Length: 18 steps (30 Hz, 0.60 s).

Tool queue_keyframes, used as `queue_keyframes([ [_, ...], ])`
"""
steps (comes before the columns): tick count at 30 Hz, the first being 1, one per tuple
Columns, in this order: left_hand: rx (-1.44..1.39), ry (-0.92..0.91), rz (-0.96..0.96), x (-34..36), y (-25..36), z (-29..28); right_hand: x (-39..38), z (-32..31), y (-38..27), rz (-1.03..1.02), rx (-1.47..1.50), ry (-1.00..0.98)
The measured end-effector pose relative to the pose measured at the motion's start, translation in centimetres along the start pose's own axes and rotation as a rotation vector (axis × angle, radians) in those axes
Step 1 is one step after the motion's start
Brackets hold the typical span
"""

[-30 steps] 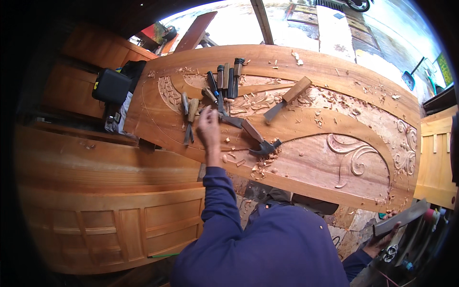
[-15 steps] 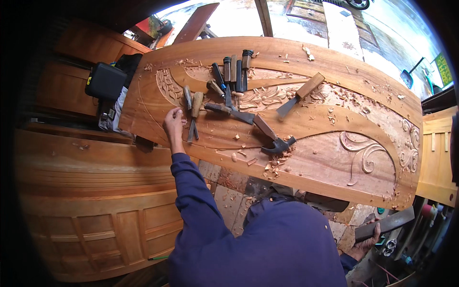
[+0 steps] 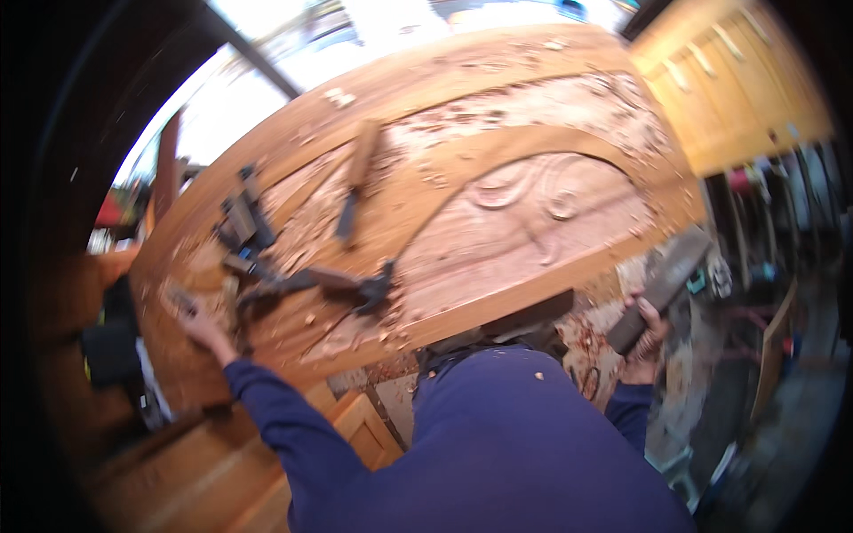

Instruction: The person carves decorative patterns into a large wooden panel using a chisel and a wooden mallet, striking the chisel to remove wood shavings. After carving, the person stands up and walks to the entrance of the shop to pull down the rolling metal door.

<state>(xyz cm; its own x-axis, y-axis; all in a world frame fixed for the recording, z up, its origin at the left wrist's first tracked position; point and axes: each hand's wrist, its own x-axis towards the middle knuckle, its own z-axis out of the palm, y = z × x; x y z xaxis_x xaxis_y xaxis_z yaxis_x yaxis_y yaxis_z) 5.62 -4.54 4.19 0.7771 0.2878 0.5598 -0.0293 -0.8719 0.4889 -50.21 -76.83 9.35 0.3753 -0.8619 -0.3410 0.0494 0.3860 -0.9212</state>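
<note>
My left hand (image 3: 197,322) reaches to the left end of a carved wooden panel (image 3: 524,298). Its fingertips are at a short, pale tool handle (image 3: 178,297); blur hides whether they grip it. Down by the panel's near right corner, my right hand (image 3: 650,333) is closed around a long, dark rectangular block (image 3: 662,289), which tilts up to the right. A claw hammer (image 3: 377,289) lies on the panel, right of my left hand. Beyond it rests a wide chisel (image 3: 358,178) with a wooden handle. Several more chisels (image 3: 247,215) sit bunched at the left.
Wood shavings (image 3: 444,178) are scattered over the carved scrolls and recesses. A black case (image 3: 111,345) stands off the panel's left end. Yellowish wooden panelling (image 3: 729,80) rises at the far right, with long tools (image 3: 755,213) below it.
The view has swung right, so the panel appears turned and shifted left. My left hand has moved from beside the chisels to the short handle. My right hand still holds the block.
</note>
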Motion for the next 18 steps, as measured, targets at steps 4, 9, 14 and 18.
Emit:
queue_keyframes([
  [4,0.224,0.294,0.178,-0.6,13.0,0.0,-2.1,-1.1,-1.5,-0.137,-0.041,0.123],
  [9,-0.783,-0.136,-0.013,2.2,26.7,-1.3,-1.8,-3.1,-0.3,-0.017,0.057,0.137],
  [14,-1.026,-0.602,0.069,-10.3,49.9,2.7,-1.6,-2.3,0.6,-0.028,0.129,0.169],
  [18,-1.238,-0.882,0.124,-18.8,60.8,6.7,-2.0,-3.8,1.4,-0.007,0.118,0.161],
])
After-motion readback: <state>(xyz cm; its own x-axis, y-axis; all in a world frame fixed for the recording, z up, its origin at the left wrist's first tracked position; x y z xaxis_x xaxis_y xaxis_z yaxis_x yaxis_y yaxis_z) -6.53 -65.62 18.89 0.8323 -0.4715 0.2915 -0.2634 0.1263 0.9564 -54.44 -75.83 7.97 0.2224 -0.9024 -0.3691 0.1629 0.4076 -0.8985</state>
